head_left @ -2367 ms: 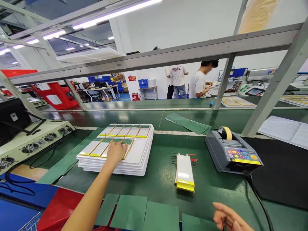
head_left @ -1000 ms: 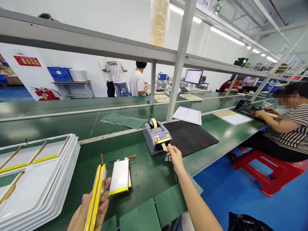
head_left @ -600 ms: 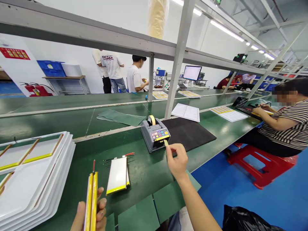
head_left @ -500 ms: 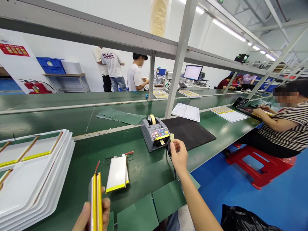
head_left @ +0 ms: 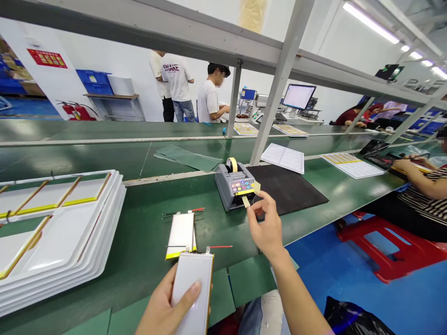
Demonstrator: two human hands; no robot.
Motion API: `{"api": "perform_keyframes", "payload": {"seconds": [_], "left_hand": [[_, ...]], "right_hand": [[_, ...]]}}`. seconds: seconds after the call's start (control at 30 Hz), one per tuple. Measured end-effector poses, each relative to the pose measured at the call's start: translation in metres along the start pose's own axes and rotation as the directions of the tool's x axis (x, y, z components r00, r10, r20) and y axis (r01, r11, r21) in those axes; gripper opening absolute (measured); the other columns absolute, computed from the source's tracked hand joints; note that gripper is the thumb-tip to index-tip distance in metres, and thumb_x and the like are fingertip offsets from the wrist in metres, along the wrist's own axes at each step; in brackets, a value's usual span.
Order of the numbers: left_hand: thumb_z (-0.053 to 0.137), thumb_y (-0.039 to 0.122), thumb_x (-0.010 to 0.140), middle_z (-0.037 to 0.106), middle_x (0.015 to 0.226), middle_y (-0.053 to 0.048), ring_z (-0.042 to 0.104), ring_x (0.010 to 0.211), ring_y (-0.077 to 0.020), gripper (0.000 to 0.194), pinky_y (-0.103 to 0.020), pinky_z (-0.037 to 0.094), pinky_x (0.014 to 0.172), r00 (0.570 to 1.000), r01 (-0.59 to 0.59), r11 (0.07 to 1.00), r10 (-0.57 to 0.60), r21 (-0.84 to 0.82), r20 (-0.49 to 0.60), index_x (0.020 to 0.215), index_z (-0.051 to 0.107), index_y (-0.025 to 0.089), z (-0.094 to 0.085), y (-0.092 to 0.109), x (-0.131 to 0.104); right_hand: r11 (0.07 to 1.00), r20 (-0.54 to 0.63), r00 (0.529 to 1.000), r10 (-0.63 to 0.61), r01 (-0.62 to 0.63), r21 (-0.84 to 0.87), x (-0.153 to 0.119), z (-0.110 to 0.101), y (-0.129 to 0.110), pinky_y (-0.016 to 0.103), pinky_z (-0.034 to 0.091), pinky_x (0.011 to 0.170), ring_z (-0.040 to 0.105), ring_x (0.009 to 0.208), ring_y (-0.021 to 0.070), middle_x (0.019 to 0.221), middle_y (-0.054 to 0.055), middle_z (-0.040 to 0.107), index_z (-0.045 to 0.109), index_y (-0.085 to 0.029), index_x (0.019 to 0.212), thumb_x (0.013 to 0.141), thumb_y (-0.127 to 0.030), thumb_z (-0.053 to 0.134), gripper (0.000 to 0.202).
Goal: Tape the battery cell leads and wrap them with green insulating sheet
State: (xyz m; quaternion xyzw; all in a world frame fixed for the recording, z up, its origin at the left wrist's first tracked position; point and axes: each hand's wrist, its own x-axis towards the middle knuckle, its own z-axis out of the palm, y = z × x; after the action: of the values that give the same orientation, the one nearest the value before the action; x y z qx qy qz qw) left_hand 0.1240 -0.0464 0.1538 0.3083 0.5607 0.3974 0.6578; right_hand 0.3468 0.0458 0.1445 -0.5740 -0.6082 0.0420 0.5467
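Note:
In my left hand (head_left: pixel 174 298) is a white pouch battery cell (head_left: pixel 195 274), upright, its red lead pointing right; the thumb lies across its face. My right hand (head_left: pixel 267 223) is at the front of a grey tape dispenser (head_left: pixel 235 186). A small piece of pale tape (head_left: pixel 257 187) clings to its index fingertip, and the thumb is slightly apart from that finger. The thumb tip is close to a tape strip (head_left: pixel 246 201) sticking out of the dispenser; whether they touch I cannot tell. More pouch cells (head_left: pixel 180 230) lie stacked on the green bench, partly behind the held one.
Stacked white trays (head_left: pixel 87 232) holding cells stand at the left. Right of the dispenser lies a black mat (head_left: pixel 289 188), with a white tray (head_left: pixel 284 157) overlapping its far edge. A post (head_left: pixel 279 88) rises behind the dispenser. A co-worker (head_left: pixel 419 181) sits at the right.
My left hand has turned the cells from edge-on to face-on and moved right. My right hand's thumb has parted from the index finger and come closer to the protruding strip. The view has shifted.

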Motion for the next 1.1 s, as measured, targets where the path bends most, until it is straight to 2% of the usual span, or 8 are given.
{"api": "perform_keyframes", "payload": {"seconds": [0.13, 0.23, 0.37, 0.47, 0.57, 0.7, 0.8, 1.1], "left_hand": [[0.076, 0.055, 0.057, 0.074, 0.079, -0.005, 0.067, 0.059, -0.0233, 0.065, -0.032, 0.055, 0.055, 0.997, 0.014, 0.999, -0.017, 0.035, 0.076, 0.109, 0.054, 0.022, 0.006, -0.004, -0.001], [0.075, 0.056, 0.058, 0.073, 0.079, -0.006, 0.066, 0.058, -0.022, 0.065, -0.032, 0.054, 0.055, 0.996, 0.008, 0.999, -0.011, 0.033, 0.084, 0.109, 0.055, 0.021, 0.007, -0.007, 0.0], [0.073, 0.055, 0.06, 0.073, 0.083, -0.007, 0.064, 0.056, -0.0206, 0.067, -0.029, 0.052, 0.051, 0.997, -0.018, 0.998, 0.014, 0.063, 0.074, 0.114, 0.055, 0.021, 0.005, -0.01, 0.001], [0.068, 0.056, 0.067, 0.072, 0.083, -0.006, 0.064, 0.059, -0.0211, 0.065, -0.029, 0.052, 0.053, 0.994, -0.03, 0.989, 0.014, 0.144, 0.111, 0.12, 0.051, 0.021, -0.002, -0.012, 0.003], [0.063, 0.053, 0.075, 0.071, 0.085, -0.005, 0.064, 0.072, -0.0211, 0.056, -0.028, 0.051, 0.063, 0.972, -0.123, 0.953, 0.059, 0.278, 0.228, 0.119, 0.052, 0.02, -0.008, -0.014, 0.005], [0.063, 0.042, 0.079, 0.068, 0.103, -0.003, 0.061, 0.087, -0.0198, 0.051, -0.027, 0.048, 0.076, 0.896, -0.238, 0.912, 0.074, 0.333, 0.437, 0.124, 0.051, 0.023, -0.009, -0.013, 0.001], [0.063, 0.036, 0.08, 0.066, 0.108, -0.002, 0.06, 0.092, -0.0207, 0.052, -0.029, 0.046, 0.081, 0.853, -0.238, 0.91, 0.028, 0.341, 0.521, 0.128, 0.048, 0.025, -0.006, -0.011, -0.005], [0.061, 0.036, 0.08, 0.066, 0.087, 0.0, 0.059, 0.081, -0.0204, 0.042, -0.027, 0.045, 0.071, 0.851, -0.289, 0.824, -0.012, 0.487, 0.525, 0.12, 0.054, 0.023, -0.003, -0.006, -0.013]], "right_hand": [[0.949, -0.027, 0.948, 0.317, -0.317, 0.001, 0.002, 0.005, 0.026, 0.03, 0.044, 0.063, 0.057, 0.066, 0.0182, 0.077, 0.001, 0.063, 0.038, -0.019, 0.125, 0.078, -0.035, 0.056, 0.053], [0.917, 0.001, 0.922, 0.387, -0.385, 0.099, 0.004, 0.025, 0.048, 0.031, 0.047, 0.062, 0.06, 0.066, 0.0189, 0.075, 0.003, 0.065, 0.03, -0.01, 0.128, 0.081, -0.038, 0.051, 0.059], [0.947, -0.063, 0.95, 0.305, -0.296, 0.124, 0.003, 0.034, 0.034, 0.035, 0.047, 0.074, 0.059, 0.071, 0.0181, 0.072, -0.001, 0.061, 0.028, -0.015, 0.13, 0.081, -0.031, 0.051, 0.056], [0.98, -0.062, 0.998, 0.015, -0.002, 0.198, -0.004, 0.014, -0.006, 0.036, 0.045, 0.078, 0.057, 0.076, 0.018, 0.077, 0.0, 0.058, 0.034, -0.022, 0.126, 0.081, -0.024, 0.055, 0.049], [0.903, 0.14, 0.976, -0.169, 0.096, 0.418, -0.01, -0.014, -0.043, 0.033, 0.045, 0.069, 0.052, 0.068, 0.0167, 0.075, -0.001, 0.056, 0.032, -0.026, 0.127, 0.084, -0.017, 0.053, 0.049], [0.861, 0.676, 0.723, -0.145, -0.244, 0.446, -0.012, -0.033, -0.059, 0.028, 0.042, 0.064, 0.045, 0.064, 0.0136, 0.073, -0.003, 0.051, 0.03, -0.026, 0.131, 0.083, -0.017, 0.055, 0.055], [0.896, 0.819, 0.554, -0.149, -0.274, 0.349, -0.016, -0.032, -0.056, 0.026, 0.038, 0.061, 0.042, 0.063, 0.0117, 0.074, -0.004, 0.048, 0.03, -0.027, 0.131, 0.078, -0.015, 0.057, 0.061], [0.958, 0.886, 0.428, -0.179, -0.13, 0.256, -0.025, -0.031, -0.056, 0.024, 0.033, 0.059, 0.038, 0.062, 0.0107, 0.076, -0.006, 0.045, 0.03, -0.028, 0.131, 0.072, -0.013, 0.059, 0.068]]}}
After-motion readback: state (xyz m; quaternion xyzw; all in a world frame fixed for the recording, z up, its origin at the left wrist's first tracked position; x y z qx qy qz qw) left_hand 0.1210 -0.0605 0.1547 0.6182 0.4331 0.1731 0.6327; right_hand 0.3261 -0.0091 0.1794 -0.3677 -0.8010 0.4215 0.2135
